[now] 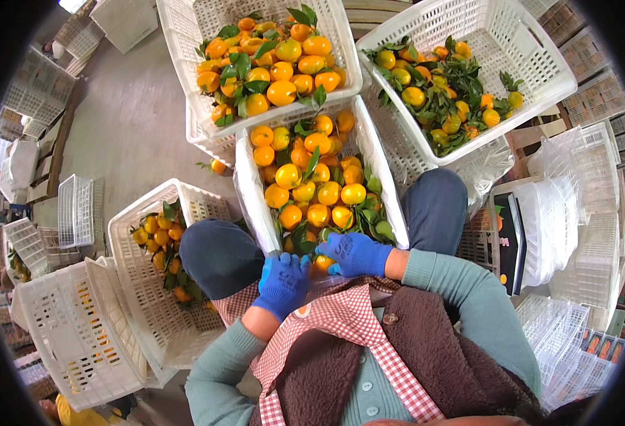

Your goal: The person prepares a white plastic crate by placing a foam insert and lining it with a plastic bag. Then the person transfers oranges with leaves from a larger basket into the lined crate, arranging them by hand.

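Below the frame's centre, your gloved left hand (282,284) is resting curled at the near end of a white crate (247,193); your right hand (355,254) is resting bent over oranges (288,176) filling it mid-frame. The angle is hiding both grips; I cannot tell if either is pinching.

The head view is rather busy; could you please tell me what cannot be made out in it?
All in the head view:
Left hand: its back hides whether it grips anything.
Right hand: it partly covers one fruit at its fingers, leaving its grip unclear.
Middle crate: piled fruit hides its floor.
Person in yellow: cut off by the lower edge.
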Demonstrator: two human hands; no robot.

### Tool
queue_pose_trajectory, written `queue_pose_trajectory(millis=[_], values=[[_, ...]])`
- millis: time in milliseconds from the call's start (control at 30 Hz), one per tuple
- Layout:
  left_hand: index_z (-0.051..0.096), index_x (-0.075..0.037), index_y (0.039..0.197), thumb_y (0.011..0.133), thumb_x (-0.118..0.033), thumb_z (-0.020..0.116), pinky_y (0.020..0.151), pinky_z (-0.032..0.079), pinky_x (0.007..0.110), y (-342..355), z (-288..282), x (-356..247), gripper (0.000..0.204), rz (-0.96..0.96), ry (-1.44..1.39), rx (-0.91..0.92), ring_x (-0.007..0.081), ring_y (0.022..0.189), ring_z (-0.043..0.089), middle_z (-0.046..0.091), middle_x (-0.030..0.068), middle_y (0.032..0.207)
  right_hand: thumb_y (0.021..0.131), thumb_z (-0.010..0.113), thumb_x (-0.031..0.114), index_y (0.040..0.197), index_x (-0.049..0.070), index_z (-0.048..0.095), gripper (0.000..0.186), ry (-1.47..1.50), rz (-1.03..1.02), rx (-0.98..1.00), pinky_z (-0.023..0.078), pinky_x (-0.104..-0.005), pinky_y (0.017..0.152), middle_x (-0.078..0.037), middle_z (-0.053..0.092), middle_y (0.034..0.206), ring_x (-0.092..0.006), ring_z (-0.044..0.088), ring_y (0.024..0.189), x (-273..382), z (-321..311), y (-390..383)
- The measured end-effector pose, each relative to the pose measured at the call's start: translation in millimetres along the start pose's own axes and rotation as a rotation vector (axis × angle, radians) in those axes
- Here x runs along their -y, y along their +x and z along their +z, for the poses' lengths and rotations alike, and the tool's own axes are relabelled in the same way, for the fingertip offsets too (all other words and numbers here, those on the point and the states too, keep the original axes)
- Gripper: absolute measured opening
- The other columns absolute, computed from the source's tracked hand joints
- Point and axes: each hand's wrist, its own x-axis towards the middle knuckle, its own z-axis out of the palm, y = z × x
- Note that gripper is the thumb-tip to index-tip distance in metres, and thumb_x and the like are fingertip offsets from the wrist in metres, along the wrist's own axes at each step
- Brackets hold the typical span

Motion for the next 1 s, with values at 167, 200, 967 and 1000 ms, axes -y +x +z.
queue_pose_trajectory(millis=[167, 200, 967, 1000], values=[[0.051, -0.016, 0.123, 0.08, -0.03, 0.058, 0.065, 0.044, 0.038, 16.3, 21.4, -12.6, 0.046, 0.175, -0.226, -0.207, 0.0214, 0.077, 0.057, 0.055, 0.0046, 0.092, 0.076, 0.064, 0.029, 0.109, 0.007, 0.058, 0.04, 0.187, -0.025, 0.102, 0.048, -0.042, 0.078, -0.017, 0.062, 0.095, -0.0349, 0.061, 0.089, -12.4, -19.2, 5.9], [0.053, -0.018, 0.119, 0.081, -0.034, 0.058, 0.063, 0.042, 0.038, 20.4, 24.2, -13.9, 0.041, 0.16, -0.191, -0.17, 0.0216, 0.075, 0.057, 0.054, 0.0048, 0.091, 0.076, 0.064, 0.029, 0.111, 0.007, 0.058, 0.042, 0.256, -0.034, 0.216, 0.048, -0.0422, 0.079, -0.017, 0.063, 0.099, -0.0353, 0.061, 0.091, -18.4, -29.6, 11.4], [0.053, -0.018, 0.116, 0.08, -0.029, 0.057, 0.057, 0.038, 0.038, 35.1, 32.1, -17.1, 0.038, 0.084, -0.32, -0.273, 0.0228, 0.073, 0.053, 0.048, 0.0057, 0.083, 0.079, 0.074, 0.032, 0.111, 0.005, 0.057, 0.045, 0.726, 0.002, -0.556, 0.051, -0.0256, 0.067, -0.006, 0.064, 0.085, -0.0112, 0.061, 0.075, -69.5, -190.3, 85.4], [0.056, -0.02, 0.117, 0.078, -0.028, 0.059, 0.057, 0.039, 0.038, 35.2, 27.9, -15.3, 0.041, 0.101, -0.307, -0.273, 0.0235, 0.073, 0.054, 0.049, 0.0066, 0.086, 0.077, 0.075, 0.035, 0.11, 0.005, 0.058, 0.048, 0.672, 0.013, -0.447, 0.051, -0.0261, 0.064, -0.006, 0.064, 0.086, -0.0109, 0.061, 0.071, -55.8, -168.7, 57.9]])
